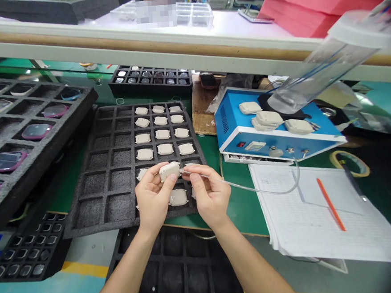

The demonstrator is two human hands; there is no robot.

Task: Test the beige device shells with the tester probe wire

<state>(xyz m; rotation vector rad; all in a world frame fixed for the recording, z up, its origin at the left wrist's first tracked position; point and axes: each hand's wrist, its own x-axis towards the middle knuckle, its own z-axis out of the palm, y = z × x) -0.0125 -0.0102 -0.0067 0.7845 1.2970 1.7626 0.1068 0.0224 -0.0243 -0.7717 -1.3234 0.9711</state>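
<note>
I find free room over the left columns of the middle tray (121, 177), where a hand can pass low. To the left, the side tray (79, 115) makes a wall. In the right columns, pale pieces (163, 134) fill most pockets. From the right hand (212, 194) the hose (279, 193) curves over the paper (298, 228), so this path I consider blocked. Behind it stands the blue box (282, 141), and across the far side the shelf (142, 60) limits the height.
</note>
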